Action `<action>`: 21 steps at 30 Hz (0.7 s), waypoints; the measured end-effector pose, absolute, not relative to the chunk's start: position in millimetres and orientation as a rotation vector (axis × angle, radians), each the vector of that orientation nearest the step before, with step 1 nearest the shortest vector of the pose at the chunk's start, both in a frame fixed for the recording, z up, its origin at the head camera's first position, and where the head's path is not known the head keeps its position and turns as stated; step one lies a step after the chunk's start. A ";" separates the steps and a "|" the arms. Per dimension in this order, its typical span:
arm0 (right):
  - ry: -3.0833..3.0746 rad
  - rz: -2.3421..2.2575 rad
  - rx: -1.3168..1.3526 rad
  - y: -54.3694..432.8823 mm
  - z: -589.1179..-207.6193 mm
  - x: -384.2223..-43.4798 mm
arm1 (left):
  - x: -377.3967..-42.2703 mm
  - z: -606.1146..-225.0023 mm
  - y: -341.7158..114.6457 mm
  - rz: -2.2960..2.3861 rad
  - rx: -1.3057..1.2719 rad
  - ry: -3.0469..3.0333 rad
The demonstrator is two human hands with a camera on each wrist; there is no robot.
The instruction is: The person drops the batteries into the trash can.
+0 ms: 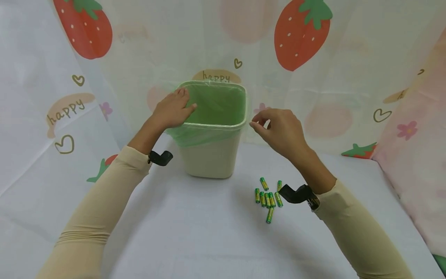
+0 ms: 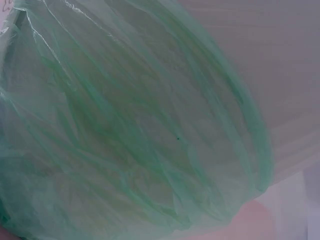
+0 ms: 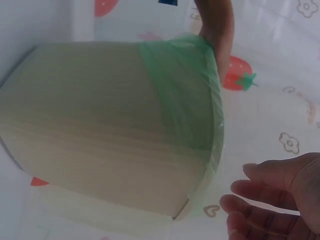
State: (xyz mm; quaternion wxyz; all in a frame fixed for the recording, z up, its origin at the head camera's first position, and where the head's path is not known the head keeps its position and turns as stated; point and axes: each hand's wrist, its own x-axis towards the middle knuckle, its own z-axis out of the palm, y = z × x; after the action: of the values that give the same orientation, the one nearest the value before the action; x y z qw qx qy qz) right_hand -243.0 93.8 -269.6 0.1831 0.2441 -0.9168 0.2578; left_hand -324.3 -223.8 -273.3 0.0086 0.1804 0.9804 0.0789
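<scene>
A cream trash bin (image 1: 210, 159) stands upright, lined with a thin green plastic bag (image 1: 193, 136) folded over its rim. At the bin's left rim is my left hand (image 1: 172, 109), fingers extended over the edge and thumb spread toward the opening. My right hand (image 1: 283, 133) hovers just right of the rim. In the right wrist view, that right hand (image 3: 272, 197) has bent fingers, apart from the thumb, and nothing between them. Green bag film (image 2: 130, 125) fills most of the left wrist view, so most of the left hand is hidden there.
Several small green batteries (image 1: 267, 199) lie in a loose cluster on the white tabletop (image 1: 195, 232), in front and right of the bin. Behind hangs a cloth backdrop (image 1: 181, 42) printed with strawberries. A pink cloth (image 1: 414, 166) borders the right side.
</scene>
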 end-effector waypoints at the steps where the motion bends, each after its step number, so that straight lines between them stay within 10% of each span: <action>1: -2.589 0.732 0.685 95.8 -271.5 -241.7 | -324.3 -273.1 -223.8 0.246 0.559 3.063; 21: -2.597 0.843 0.561 131.4 -332.0 -218.4 | -324.9 -272.9 -223.4 0.281 0.542 3.066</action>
State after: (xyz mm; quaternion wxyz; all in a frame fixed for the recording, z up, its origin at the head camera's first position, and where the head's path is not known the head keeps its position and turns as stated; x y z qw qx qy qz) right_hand -218.4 131.4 -332.0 0.1761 0.1981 -0.9171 0.2977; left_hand -324.9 -223.4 -272.9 0.0078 0.1734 0.9807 0.0898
